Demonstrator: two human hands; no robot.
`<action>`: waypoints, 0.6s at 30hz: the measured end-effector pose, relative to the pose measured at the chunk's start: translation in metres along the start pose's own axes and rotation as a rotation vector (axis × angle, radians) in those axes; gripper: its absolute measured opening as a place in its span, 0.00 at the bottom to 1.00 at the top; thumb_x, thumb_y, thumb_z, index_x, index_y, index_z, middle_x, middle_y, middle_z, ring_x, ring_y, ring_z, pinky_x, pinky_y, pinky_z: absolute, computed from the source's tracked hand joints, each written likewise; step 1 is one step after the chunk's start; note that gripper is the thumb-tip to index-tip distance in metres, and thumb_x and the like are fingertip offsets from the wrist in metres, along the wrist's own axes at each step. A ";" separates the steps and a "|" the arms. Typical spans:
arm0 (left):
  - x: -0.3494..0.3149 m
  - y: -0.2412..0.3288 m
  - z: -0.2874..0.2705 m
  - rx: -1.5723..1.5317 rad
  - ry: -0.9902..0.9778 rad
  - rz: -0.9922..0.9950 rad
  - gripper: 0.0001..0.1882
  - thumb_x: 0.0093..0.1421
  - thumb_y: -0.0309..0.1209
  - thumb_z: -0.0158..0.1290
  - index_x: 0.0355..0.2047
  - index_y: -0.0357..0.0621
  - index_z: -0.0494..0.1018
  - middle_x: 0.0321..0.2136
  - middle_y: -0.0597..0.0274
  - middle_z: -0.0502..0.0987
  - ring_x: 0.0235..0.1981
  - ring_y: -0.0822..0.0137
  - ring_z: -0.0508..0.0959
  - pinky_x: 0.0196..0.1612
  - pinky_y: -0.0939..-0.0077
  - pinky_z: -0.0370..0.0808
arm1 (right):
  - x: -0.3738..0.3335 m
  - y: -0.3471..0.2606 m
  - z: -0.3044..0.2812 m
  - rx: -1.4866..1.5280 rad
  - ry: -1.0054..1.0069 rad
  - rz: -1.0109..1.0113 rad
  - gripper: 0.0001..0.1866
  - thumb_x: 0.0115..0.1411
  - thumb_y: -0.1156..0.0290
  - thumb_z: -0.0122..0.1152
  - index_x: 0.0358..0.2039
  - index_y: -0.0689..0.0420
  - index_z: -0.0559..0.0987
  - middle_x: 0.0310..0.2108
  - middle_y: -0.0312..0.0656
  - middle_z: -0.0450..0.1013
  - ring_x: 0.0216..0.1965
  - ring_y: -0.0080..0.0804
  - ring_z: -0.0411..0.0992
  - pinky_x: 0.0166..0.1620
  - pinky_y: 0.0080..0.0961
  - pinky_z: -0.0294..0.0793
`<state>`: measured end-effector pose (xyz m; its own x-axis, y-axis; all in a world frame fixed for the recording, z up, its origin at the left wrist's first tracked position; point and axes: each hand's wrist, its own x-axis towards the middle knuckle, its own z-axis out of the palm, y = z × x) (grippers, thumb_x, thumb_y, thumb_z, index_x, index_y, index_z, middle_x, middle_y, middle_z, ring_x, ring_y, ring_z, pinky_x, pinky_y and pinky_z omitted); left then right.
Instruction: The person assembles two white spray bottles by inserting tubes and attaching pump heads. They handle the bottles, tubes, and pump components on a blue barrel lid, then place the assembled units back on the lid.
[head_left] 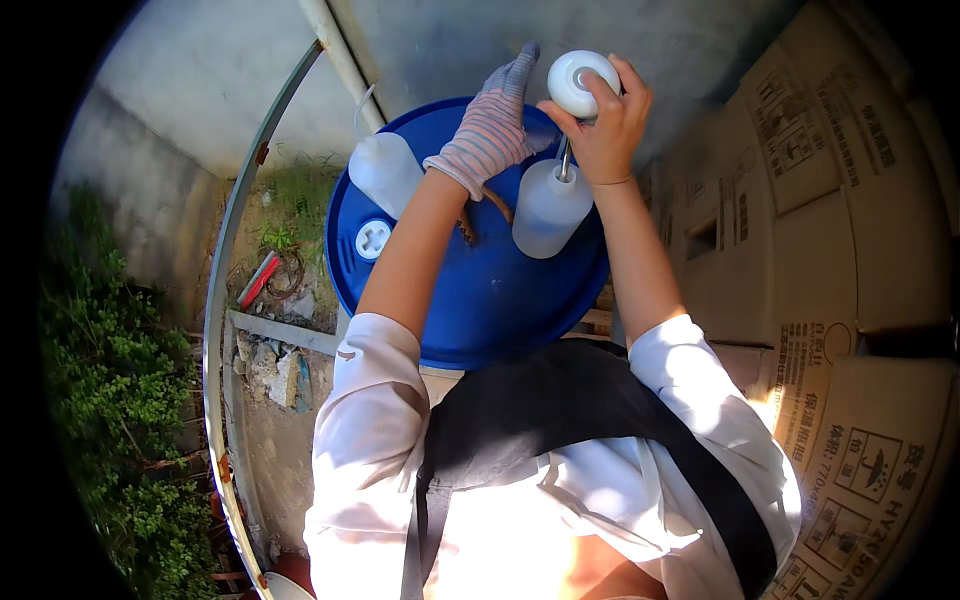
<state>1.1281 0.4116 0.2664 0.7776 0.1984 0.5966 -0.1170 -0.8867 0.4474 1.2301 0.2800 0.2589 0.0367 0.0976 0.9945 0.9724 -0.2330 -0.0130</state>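
A white round pump point(573, 88) with a grey button on top stands at the far right of a blue drum point(480, 310). My bare right hand point(612, 125) grips it, a finger pressed on the button. A metal spout point(566, 160) slants below it into the mouth of a translucent white bottle point(545, 218), which stands on the drum. Beside the pump, my left hand point(490, 130) in a striped, grey-fingered glove has its fingers stretched out. Another translucent bottle point(385, 172) is left of that wrist. Two brown handle-like pieces point(496, 204) lie partly hidden under the wrist.
On the drum's left side lies a white cap point(373, 240) with a cross-shaped recess. Cardboard boxes point(800, 200) are stacked on the right. A curved metal rail point(215, 320) runs along the left, with green plants point(110, 380) beyond it. A wall point(440, 50) rises behind the drum.
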 end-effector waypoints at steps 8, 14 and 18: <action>0.023 -0.002 0.015 -0.179 -0.097 0.110 0.61 0.37 0.36 0.73 0.68 0.41 0.48 0.60 0.45 0.64 0.61 0.48 0.67 0.62 0.63 0.66 | 0.001 0.001 -0.008 -0.015 -0.027 0.027 0.35 0.39 0.52 0.79 0.47 0.45 0.72 0.54 0.46 0.66 0.50 0.49 0.66 0.48 0.39 0.71; 0.026 -0.007 0.010 -0.405 -0.122 0.131 0.58 0.39 0.40 0.70 0.67 0.40 0.51 0.61 0.43 0.63 0.62 0.46 0.65 0.64 0.63 0.64 | 0.001 0.001 -0.003 0.030 -0.011 0.047 0.38 0.36 0.52 0.79 0.49 0.41 0.71 0.54 0.43 0.66 0.49 0.49 0.67 0.45 0.37 0.74; 0.029 -0.004 0.007 -0.399 -0.138 0.121 0.58 0.39 0.39 0.71 0.67 0.40 0.50 0.60 0.43 0.64 0.61 0.47 0.66 0.63 0.63 0.65 | 0.001 0.002 -0.003 0.028 -0.033 0.048 0.38 0.37 0.52 0.79 0.49 0.41 0.70 0.54 0.42 0.66 0.49 0.48 0.67 0.44 0.37 0.75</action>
<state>1.1558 0.4180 0.2770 0.8157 0.0217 0.5780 -0.4205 -0.6639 0.6184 1.2317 0.2768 0.2603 0.0901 0.1190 0.9888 0.9754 -0.2110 -0.0635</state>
